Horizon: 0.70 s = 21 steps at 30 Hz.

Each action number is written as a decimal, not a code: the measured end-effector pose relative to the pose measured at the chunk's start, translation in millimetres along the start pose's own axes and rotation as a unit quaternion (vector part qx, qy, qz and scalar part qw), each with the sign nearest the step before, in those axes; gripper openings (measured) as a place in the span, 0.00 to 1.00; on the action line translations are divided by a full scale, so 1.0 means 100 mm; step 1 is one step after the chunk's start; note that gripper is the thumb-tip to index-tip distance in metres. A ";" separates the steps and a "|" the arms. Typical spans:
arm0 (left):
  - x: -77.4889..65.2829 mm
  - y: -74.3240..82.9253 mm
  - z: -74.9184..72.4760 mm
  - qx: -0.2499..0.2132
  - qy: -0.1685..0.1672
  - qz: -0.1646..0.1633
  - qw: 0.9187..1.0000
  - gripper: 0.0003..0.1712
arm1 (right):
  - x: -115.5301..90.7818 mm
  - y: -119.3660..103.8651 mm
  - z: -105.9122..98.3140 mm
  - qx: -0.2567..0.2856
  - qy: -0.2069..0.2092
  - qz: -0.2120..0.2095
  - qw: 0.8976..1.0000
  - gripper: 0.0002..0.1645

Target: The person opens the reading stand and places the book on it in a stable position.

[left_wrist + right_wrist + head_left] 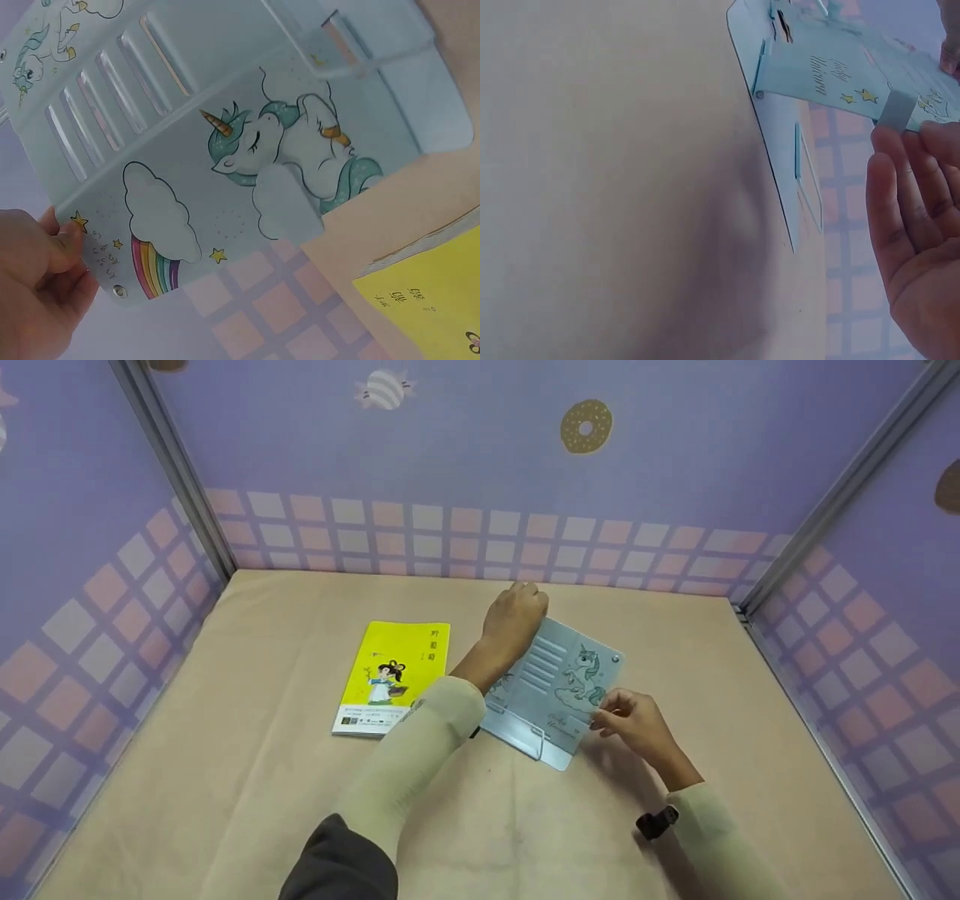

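Note:
A light blue book stand (534, 682) printed with unicorns, with a row of slots and a clear wire clip along its lower lip, leans above the cloth. My left hand (516, 611) holds its upper left corner; in the left wrist view the thumb (69, 244) lies over that corner by a printed star. At the stand's right edge, my right hand (634, 724) pinches the panel between thumb and fingers. The right wrist view shows a small grey tab (898, 110) right at these fingertips. My left forearm hides part of the stand's left side.
To the left lies a yellow book (397, 664) with a cartoon figure on its cover, partly overlapped by my left sleeve (420, 750). Beige cloth (262, 660) covers the table. Purple panels with pink and white checks (465, 532) enclose the back and sides.

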State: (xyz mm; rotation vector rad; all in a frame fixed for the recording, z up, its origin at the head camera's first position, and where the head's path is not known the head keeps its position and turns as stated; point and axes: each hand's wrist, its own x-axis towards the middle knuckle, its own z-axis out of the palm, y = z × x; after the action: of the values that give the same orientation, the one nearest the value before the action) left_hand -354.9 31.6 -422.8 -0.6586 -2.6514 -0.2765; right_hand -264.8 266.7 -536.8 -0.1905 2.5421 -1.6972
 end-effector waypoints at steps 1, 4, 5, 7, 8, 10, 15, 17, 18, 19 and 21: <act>-0.01 0.00 0.01 -0.001 0.005 0.003 1.000 0.10 | -0.02 0.00 0.03 0.000 -0.006 -0.002 1.000 0.08; -0.04 -0.01 0.05 0.003 0.022 0.011 1.000 0.09 | -0.05 -0.02 0.13 0.002 -0.017 -0.010 1.000 0.10; -0.04 -0.01 0.06 0.004 0.028 0.013 1.000 0.09 | -0.07 -0.04 0.16 0.004 -0.020 -0.013 1.000 0.10; -0.05 -0.02 0.07 0.006 0.040 0.018 0.999 0.09 | -0.09 -0.06 0.23 0.004 -0.029 -0.019 0.999 0.09; -0.05 -0.02 0.08 0.007 0.044 0.021 0.999 0.09 | -0.10 -0.08 0.26 0.004 -0.033 -0.020 0.999 0.09; -0.04 -0.02 0.08 0.005 0.050 0.029 0.998 0.09 | -0.12 -0.11 0.32 0.005 -0.040 -0.024 0.999 0.10; -0.01 -0.03 0.09 0.012 0.046 0.061 0.997 0.09 | -0.16 -0.18 0.44 0.008 -0.041 -0.032 0.999 0.13; 0.01 -0.04 0.09 0.017 0.040 0.077 0.996 0.09 | -0.17 -0.19 0.48 0.011 -0.042 -0.038 0.998 0.15; 0.02 -0.05 0.09 0.019 0.037 0.085 0.996 0.08 | -0.17 -0.20 0.50 0.012 -0.042 -0.041 0.998 0.16; 0.03 -0.05 0.09 0.021 0.035 0.093 0.995 0.08 | -0.17 -0.21 0.53 0.012 -0.041 -0.044 0.998 0.17; 0.06 -0.06 0.09 0.022 0.028 0.107 0.994 0.08 | -0.18 -0.22 0.57 0.011 -0.036 -0.052 0.998 0.19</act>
State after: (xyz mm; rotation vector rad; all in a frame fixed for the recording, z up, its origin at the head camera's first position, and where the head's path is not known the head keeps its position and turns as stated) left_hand -365.1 31.3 -428.9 -0.8979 -2.5006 -0.1721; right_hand -238.2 208.6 -538.1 -0.3818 2.5011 -1.7206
